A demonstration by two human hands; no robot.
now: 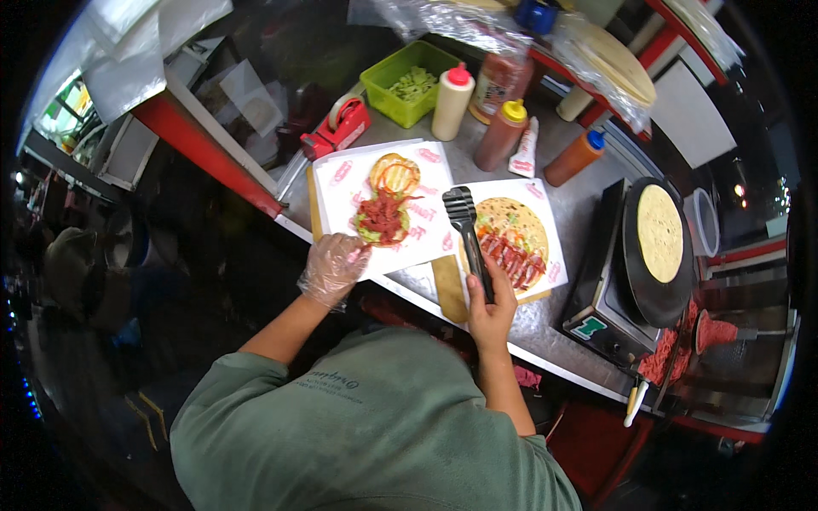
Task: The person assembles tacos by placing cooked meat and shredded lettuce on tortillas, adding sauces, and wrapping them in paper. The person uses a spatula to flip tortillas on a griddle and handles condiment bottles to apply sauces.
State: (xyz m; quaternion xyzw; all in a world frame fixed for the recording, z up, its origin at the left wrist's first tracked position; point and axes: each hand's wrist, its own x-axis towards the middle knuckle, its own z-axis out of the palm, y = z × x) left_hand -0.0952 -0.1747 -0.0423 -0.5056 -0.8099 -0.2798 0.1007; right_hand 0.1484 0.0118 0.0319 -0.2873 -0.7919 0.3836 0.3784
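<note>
My left hand (332, 266), in a clear plastic glove, is at the lower left edge of a printed paper sheet (336, 200). Its fingers are curled together beside the burger; whatever is at their tips is hard to make out. Shredded reddish meat (385, 220) lies heaped over green filling on the lower bun half. Just above it rests the other bun half (394, 175), streaked with sauce. My bare right hand (492, 308) grips black tongs (470, 238), their head pointing up between the two sheets. Beside them a flatbread (515, 223) carries vegetables and sauced meat strips (511, 262).
A red tape dispenser (336, 132), a green bin of shredded lettuce (375, 85) and several sauce bottles (503, 132) line the counter's back. On the right, a round black griddle (635, 255) holds another flatbread (660, 232). Wrapped flatbreads (609, 68) sit on the shelf above.
</note>
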